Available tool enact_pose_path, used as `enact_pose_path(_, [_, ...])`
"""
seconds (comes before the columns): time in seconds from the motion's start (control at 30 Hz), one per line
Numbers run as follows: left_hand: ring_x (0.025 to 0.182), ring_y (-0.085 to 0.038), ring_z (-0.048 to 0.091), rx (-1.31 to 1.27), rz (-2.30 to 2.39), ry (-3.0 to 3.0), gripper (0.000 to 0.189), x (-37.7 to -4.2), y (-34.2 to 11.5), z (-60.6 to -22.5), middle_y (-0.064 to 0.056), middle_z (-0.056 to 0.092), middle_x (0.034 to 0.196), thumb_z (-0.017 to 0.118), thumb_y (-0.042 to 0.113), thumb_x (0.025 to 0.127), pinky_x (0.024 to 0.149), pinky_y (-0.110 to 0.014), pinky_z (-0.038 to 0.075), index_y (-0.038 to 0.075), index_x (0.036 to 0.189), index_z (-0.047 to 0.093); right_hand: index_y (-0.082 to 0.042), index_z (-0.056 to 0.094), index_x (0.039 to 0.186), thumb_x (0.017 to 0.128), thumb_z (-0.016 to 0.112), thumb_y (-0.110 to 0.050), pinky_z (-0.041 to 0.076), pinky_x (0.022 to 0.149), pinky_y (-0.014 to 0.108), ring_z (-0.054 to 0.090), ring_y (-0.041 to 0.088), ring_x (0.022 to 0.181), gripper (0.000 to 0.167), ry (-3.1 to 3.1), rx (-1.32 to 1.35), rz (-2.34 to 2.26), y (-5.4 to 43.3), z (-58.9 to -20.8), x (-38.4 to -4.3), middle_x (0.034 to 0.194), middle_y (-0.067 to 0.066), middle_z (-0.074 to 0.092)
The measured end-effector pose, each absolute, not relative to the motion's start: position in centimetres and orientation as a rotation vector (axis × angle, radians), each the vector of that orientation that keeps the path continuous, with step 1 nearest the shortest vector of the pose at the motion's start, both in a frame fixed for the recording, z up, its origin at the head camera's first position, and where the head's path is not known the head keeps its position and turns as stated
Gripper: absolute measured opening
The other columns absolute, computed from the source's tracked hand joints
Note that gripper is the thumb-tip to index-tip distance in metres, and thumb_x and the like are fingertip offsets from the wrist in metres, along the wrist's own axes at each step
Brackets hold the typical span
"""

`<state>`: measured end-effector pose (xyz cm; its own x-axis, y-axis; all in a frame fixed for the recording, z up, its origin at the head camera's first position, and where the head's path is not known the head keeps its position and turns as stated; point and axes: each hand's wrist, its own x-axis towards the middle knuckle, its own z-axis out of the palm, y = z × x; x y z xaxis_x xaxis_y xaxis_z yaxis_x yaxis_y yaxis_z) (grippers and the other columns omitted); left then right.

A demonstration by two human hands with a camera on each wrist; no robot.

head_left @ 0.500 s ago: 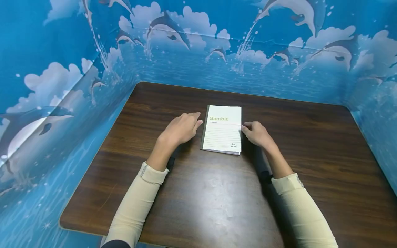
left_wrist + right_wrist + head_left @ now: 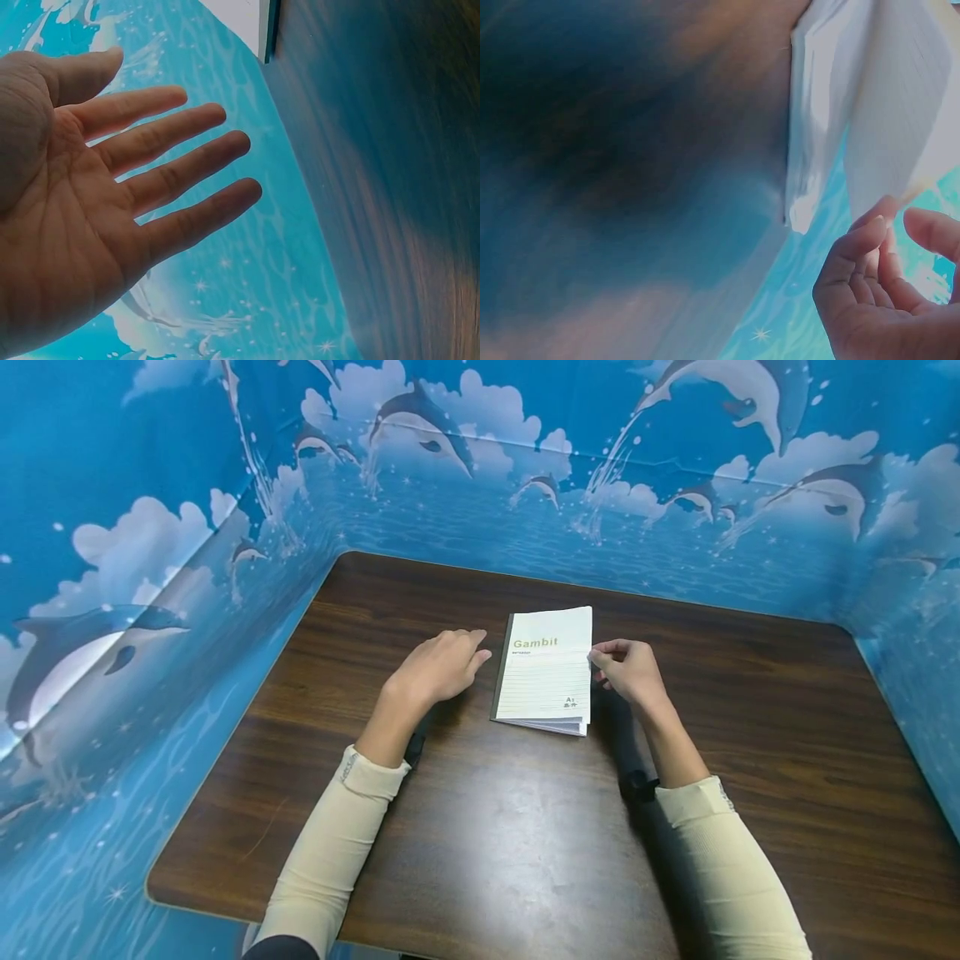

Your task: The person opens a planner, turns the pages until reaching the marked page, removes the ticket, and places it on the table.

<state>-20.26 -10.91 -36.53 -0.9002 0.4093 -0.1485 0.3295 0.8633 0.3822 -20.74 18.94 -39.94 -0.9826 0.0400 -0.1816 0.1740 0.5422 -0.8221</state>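
A pale notebook (image 2: 546, 681) with a dark spine and "Gambit" printed on its front lies on the table (image 2: 480, 793). My right hand (image 2: 633, 672) pinches the right edge of its cover between thumb and fingertips. In the right wrist view the lined cover (image 2: 900, 105) stands raised from the page block (image 2: 810, 127), leaving a wedge-shaped gap. To the left of the spine hovers my left hand (image 2: 438, 667), fingers apart and nothing in it. The left wrist view shows that palm with its fingers extended, a corner of the notebook above.
Blue cloth (image 2: 480, 535) printed with dolphins and clouds hangs around the back and sides of the table. Dark straps sit under both wrists, and pale sleeves (image 2: 322, 852) cover the forearms.
The right hand has lifted the cover's right edge, so the gap under it is wider at the near end. My left hand stays nearly where it was. The head view has shifted slightly.
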Motion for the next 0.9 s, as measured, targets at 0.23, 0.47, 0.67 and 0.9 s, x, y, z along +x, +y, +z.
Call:
enact_pose_path(0.23, [0.153,-0.035,0.049,0.555,0.515,2.806,0.055,-20.2,-11.3,-36.4,-0.019,0.050,0.164,0.046,0.031,0.117,0.122,-0.051,0.044,0.002,0.163,0.041,0.004,0.068,0.124,0.111,0.059,-0.023,0.058,0.074,0.030,0.065,0.023,0.084,0.031,2.654,0.179,-1.501,17.9,-39.2,-21.0,0.107,0.018,0.065])
enact_pose_path(0.47, [0.149,-0.034,0.054,0.524,0.535,2.805,0.054,-20.4,-12.0,-36.1,-0.019,0.054,0.161,0.048,0.030,0.117,0.120,-0.051,0.047,0.002,0.162,0.043,0.003,0.069,0.111,0.106,0.062,-0.021,0.046,0.059,0.023,0.056,0.013,0.067,0.025,2.719,0.179,-1.499,16.9,-38.2,-21.4,0.084,0.004,0.058])
enact_pose_path(0.67, [0.150,-0.034,0.053,0.453,0.562,2.784,0.054,-20.5,-13.1,-35.5,-0.017,0.052,0.163,0.047,0.033,0.117,0.120,-0.052,0.047,0.004,0.162,0.043,0.003,0.071,0.106,0.101,0.060,-0.017,0.054,0.059,0.021,0.065,0.015,0.068,0.024,2.767,0.154,-1.470,15.6,-36.7,-21.9,0.085,0.007,0.065])
enact_pose_path(0.9, [0.152,-0.035,0.051,0.373,0.603,2.780,0.055,-20.5,-14.6,-34.9,-0.016,0.049,0.166,0.048,0.032,0.116,0.119,-0.055,0.047,0.005,0.164,0.041,0.000,0.070,0.102,0.098,0.059,-0.015,0.056,0.056,0.024,0.068,0.013,0.057,0.019,2.791,0.062,-1.448,13.3,-34.6,-22.9,0.071,0.002,0.070])
